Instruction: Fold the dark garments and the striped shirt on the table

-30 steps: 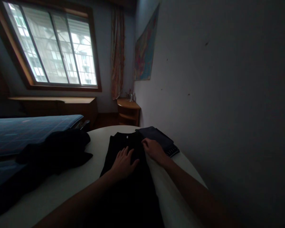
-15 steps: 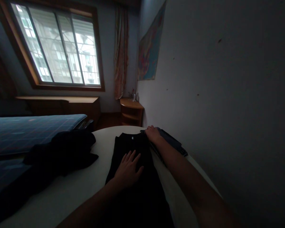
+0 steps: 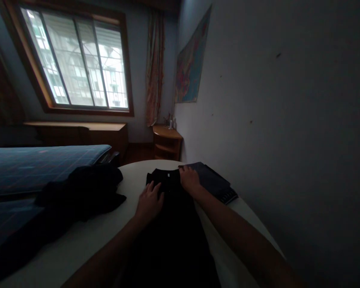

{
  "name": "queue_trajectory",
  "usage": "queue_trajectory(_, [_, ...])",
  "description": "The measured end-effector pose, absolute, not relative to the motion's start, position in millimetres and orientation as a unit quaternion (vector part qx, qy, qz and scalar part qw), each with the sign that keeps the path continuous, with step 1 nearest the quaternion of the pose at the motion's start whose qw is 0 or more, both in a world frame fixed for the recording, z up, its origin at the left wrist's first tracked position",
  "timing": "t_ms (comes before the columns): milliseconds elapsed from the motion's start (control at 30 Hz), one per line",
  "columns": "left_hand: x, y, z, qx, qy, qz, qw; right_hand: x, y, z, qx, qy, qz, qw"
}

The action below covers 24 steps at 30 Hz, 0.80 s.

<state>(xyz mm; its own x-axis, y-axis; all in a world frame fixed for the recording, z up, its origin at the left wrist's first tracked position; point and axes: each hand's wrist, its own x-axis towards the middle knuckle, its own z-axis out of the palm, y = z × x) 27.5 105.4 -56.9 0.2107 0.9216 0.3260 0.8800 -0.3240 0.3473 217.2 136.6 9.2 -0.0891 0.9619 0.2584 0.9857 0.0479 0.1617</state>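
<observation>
Left of the grip, crumpled dark clothes [image 3: 81,192]. Resting left hand [image 3: 149,202], loosely spread, on black garment [image 3: 175,232], laid flat between and below both hands, with pale label [image 3: 168,175] at top. Curving right hand [image 3: 189,179] over its upper edge; cannot tell whether pinching. Just right, folded dark cloth [image 3: 213,181].

"What can't you see from there?"
"My bottom edge crops the black garment [image 3: 174,232] and the 2 forearms [image 3: 234,228]. The right hand [image 3: 190,181] covers part of the garment's far right corner; whether it pinches the cloth, I can't tell."
"And the white label [image 3: 168,175]?"
"Too small for me to read. The wall map [image 3: 190,66] blurs, and my left edge cuts off the checked bedding [image 3: 42,164]."
</observation>
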Motion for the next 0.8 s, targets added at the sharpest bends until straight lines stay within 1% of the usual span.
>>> queue_trajectory(100, [4.2,130.7,-56.7,0.743,0.623,0.232,0.079,219.2,105.6,0.6,-0.679,-0.724,-0.114,0.037])
queue_trajectory(200, [-8.0,147.9,-60.0,0.743,0.623,0.226,0.092,224.5,77.1,-11.4,-0.679,-0.732,-0.055,0.034])
queue_trajectory(333, [-7.8,158.6,-63.1,0.746,0.617,0.228,0.100,227.3,59.0,-27.8,-0.624,-0.778,0.030,0.063])
queue_trajectory(533, [-14.3,174.1,-51.9,0.741,0.622,0.238,0.087,214.7,77.4,-36.9,-0.604,-0.789,0.034,0.106])
queue_trajectory(800, [-25.9,206.9,-40.6,0.731,0.633,0.251,0.043,187.9,138.2,-36.3,-0.590,-0.800,0.011,0.111])
